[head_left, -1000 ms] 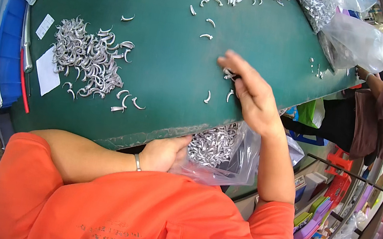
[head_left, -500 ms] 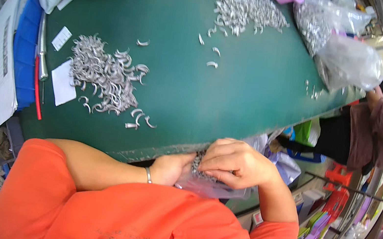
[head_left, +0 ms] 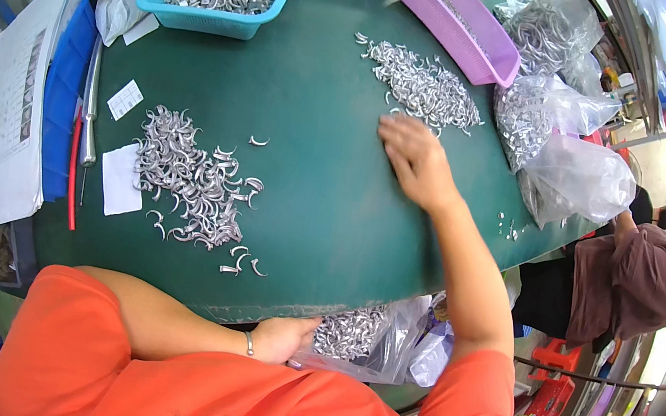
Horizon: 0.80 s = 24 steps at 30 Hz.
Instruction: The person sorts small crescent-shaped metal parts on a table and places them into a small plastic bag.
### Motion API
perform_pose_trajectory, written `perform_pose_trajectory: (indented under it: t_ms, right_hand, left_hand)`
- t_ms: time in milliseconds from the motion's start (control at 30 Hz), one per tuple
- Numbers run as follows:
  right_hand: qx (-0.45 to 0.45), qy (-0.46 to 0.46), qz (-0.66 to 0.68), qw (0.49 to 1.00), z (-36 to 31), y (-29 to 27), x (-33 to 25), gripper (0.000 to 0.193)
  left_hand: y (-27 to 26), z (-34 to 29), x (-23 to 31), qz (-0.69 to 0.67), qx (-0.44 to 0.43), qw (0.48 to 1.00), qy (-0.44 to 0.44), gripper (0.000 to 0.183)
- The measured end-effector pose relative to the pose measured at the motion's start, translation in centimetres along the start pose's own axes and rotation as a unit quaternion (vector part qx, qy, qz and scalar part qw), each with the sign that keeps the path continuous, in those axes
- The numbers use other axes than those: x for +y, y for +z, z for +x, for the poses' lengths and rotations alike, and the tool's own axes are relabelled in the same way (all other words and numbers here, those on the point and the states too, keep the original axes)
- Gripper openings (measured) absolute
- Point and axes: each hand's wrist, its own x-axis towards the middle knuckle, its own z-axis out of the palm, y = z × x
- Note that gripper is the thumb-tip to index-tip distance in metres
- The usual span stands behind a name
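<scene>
At the table's near edge, my left hand [head_left: 283,340] holds the side of a clear plastic bag [head_left: 391,363]; its fingertips are partly hidden there. Small curved silver metal pieces [head_left: 349,331] fill the bag's open mouth. My right hand [head_left: 412,153] reaches out over the green table [head_left: 326,198], palm down and fingers stretched, slightly blurred, with no piece visible in it. Just beyond its fingers lies a loose pile of the same metal pieces [head_left: 424,88]. A second, larger pile [head_left: 195,179] is on the table's left half.
A turquoise basket [head_left: 197,19] of metal pieces stands far left, a pink basket [head_left: 454,32] far right. Filled plastic bags [head_left: 526,125] line the right side. Paper cards [head_left: 122,179], a red stick [head_left: 72,178] and a blue tray [head_left: 65,99] lie left. Another person [head_left: 634,270] is at right.
My right hand has left the bag and moved forward to the far pile, its fingers now stretched out. The left hand stays at the bag, whose contents now show. The view has shifted.
</scene>
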Motion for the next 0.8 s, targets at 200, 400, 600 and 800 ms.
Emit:
perform_pose_trajectory:
  t_ms: [200,400,600,800]
  right_hand:
    - [0.073,0.148,0.119,0.979,-7.9,-2.7,-4.7,0.038]
    - [0.051,0.198,0.099,0.974,-9.6,-1.9,-9.5,0.046]
    - [0.046,0.188,0.069,0.979,-11.6,-2.0,-13.1,0.045]
    - [0.062,0.185,0.124,0.973,-13.6,-2.1,-13.8,0.047]
  left_hand:
    - [-0.8,0.9,-1.1,-0.058,-0.015,0.998,0.007,0.044]
    - [-0.1,0.1,0.1,-0.136,0.016,0.990,-0.036,0.039]
    - [1.0,-0.8,1.2,-0.136,0.054,0.988,-0.037,0.040]
    - [1.2,-1.1,1.5,-0.110,0.056,0.992,-0.037,0.045]
